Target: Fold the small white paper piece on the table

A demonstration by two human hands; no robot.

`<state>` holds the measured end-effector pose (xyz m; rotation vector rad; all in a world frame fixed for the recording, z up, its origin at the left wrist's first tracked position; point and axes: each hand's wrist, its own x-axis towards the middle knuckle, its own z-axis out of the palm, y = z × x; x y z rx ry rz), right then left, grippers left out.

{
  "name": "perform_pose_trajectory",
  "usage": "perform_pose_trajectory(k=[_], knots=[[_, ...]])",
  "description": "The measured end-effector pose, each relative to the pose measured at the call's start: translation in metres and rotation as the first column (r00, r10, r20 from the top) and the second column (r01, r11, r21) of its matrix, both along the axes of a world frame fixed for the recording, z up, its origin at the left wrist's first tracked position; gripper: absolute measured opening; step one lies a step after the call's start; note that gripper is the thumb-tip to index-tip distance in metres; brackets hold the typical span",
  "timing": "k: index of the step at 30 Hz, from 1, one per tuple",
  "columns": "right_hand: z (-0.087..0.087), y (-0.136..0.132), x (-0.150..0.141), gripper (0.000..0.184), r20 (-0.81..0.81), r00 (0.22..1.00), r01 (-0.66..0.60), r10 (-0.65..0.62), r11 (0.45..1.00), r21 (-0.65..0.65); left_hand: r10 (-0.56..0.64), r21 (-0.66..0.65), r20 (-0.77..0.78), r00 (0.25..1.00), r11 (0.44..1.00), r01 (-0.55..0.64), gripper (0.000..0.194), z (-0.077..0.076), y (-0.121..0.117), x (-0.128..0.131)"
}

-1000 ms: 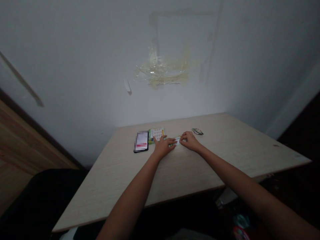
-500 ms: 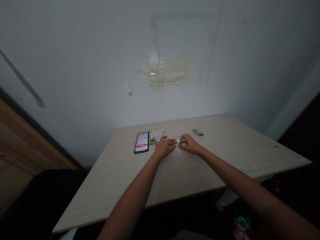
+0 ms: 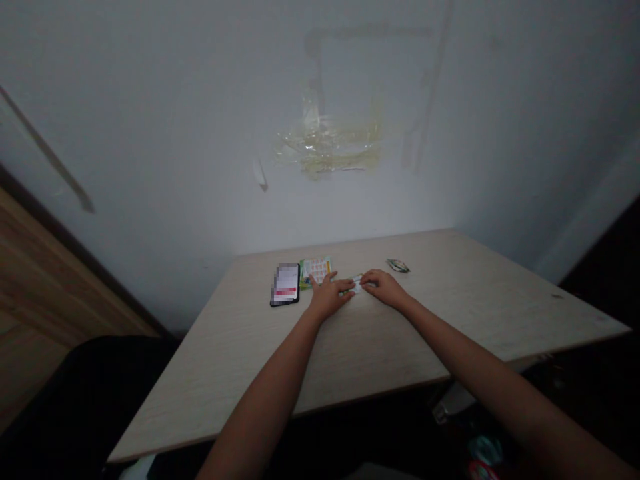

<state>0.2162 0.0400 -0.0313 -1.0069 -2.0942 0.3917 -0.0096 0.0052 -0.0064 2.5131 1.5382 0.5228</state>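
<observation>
A small printed sheet, white with green and yellow [image 3: 357,283], lies flat on the table between my hands. My left hand [image 3: 327,297] is laid over its left part, fingers spread and stretched out. At the sheet's right end is my right hand [image 3: 384,288], its fingers bent and drawn together on the edge; the exact grip is too small to see. Just beyond my left fingers rests a larger printed card or booklet [image 3: 316,268], green-edged with rows of small pictures. Left of that lies a phone [image 3: 286,287] with its screen lit and partly blurred.
A small crumpled wrapper or packet [image 3: 398,265] lies to the right, past my right hand. The pale wooden table [image 3: 240,353] meets a wall [image 3: 200,167] with old clear tape [image 3: 330,147] on it. A dark chair-like shape [image 3: 100,380] stands at the left.
My right fingers have shifted slightly from a clear pinch to a flatter, lower pose at the sheet's edge. My left hand stays in place; the whole view has moved a little.
</observation>
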Motion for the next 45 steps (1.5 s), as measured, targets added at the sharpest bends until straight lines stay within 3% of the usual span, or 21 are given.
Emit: perform_pose_trajectory(k=[14,28,39,45], knots=[[0.007,-0.006,0.002,0.016,0.125,0.992,-0.016,0.009,0.998,0.054,0.026,0.029,0.042,0.999,0.999,-0.028,0.029,0.013,-0.004,-0.005],[0.013,-0.015,-0.005,0.011,0.154,0.985,-0.084,0.075,0.995,0.055,0.001,0.05,0.055,0.998,0.999,-0.003,0.021,0.013,-0.003,-0.004],[0.007,-0.013,-0.013,0.015,0.15,0.988,0.014,-0.025,0.997,0.074,0.009,0.023,0.082,0.997,1.0,-0.011,0.017,0.011,0.002,-0.003],[0.004,-0.01,-0.014,0.014,0.157,0.987,0.026,-0.036,0.998,0.064,0.066,0.042,0.101,0.993,0.997,-0.07,0.027,0.012,0.0,0.0]])
